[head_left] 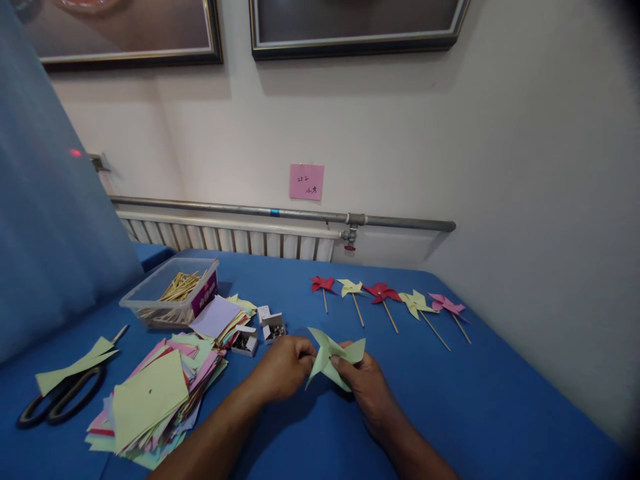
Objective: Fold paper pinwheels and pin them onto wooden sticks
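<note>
Both my hands hold a light green paper pinwheel head (334,357) just above the blue table (475,407). My left hand (283,367) pinches its left side with the fingers closed. My right hand (365,387) grips its lower right side, thumb on the paper's middle. Two small open boxes of metal pins (260,332) lie just beyond my left hand. A heap of coloured paper squares (155,393) lies to the left of my left forearm.
Several finished pinwheels on sticks (385,297) lie in a row at the back right. A clear plastic box of wooden sticks (173,293) stands at the back left. Black scissors (60,400) with a green paper strip lie far left. A radiator (225,237) runs along the wall.
</note>
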{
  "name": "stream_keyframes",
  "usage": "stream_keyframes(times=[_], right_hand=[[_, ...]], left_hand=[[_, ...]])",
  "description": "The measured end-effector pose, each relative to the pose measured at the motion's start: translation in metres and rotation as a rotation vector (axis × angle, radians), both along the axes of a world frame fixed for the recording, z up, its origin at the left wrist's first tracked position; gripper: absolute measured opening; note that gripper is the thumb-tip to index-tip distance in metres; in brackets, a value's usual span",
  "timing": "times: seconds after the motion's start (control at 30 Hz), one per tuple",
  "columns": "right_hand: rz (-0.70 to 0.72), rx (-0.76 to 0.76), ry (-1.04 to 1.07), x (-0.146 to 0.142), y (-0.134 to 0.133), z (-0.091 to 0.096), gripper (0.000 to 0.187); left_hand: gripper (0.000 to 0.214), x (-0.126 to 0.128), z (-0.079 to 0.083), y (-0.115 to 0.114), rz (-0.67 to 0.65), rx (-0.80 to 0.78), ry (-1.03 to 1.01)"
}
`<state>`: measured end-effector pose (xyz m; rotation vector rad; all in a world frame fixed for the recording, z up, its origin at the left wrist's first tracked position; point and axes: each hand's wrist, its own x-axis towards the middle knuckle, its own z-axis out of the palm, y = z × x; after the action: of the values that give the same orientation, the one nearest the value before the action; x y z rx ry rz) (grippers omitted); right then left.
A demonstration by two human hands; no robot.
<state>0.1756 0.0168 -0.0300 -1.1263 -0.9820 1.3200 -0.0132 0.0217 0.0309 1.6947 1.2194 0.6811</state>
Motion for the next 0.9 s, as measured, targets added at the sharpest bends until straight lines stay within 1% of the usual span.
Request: stream_keyframes(times=[0.17, 0.37, 0.5, 0.63, 0.73, 0.9], right_hand=[[0.025, 0.008, -0.009, 0.0012, -0.0012, 0.0003, 0.054], [0.001, 0.024, -0.013, 0.0007, -0.0002, -0.0008, 0.055], [-0.020, 0.029, -0.013, 0.0005, -0.0005, 0.0007, 0.054], [-0.016, 0.043, -0.021, 0.0007, -0.0012, 0.0029, 0.048], [-0.016, 0.035, -0.012, 0.0011, -0.0009, 0.0029, 0.048], [-0.001, 0.035, -0.014, 0.0010, -0.0014, 0.0021, 0.048]], left_hand=[[0.016, -0.0002, 0.0015, -0.0009, -0.006, -0.010, -0.010], [0.015, 0.0003, 0.0028, -0.0022, -0.015, -0.032, -0.003], [0.014, 0.0005, 0.0011, -0.0023, -0.009, 0.004, 0.010], [0.011, 0.0002, -0.0039, -0.0003, -0.008, 0.027, -0.002], [0.011, 0.0003, -0.0065, 0.0012, -0.005, 0.031, -0.022], [0.012, -0.0002, -0.0040, 0.0013, 0.039, 0.061, 0.016]])
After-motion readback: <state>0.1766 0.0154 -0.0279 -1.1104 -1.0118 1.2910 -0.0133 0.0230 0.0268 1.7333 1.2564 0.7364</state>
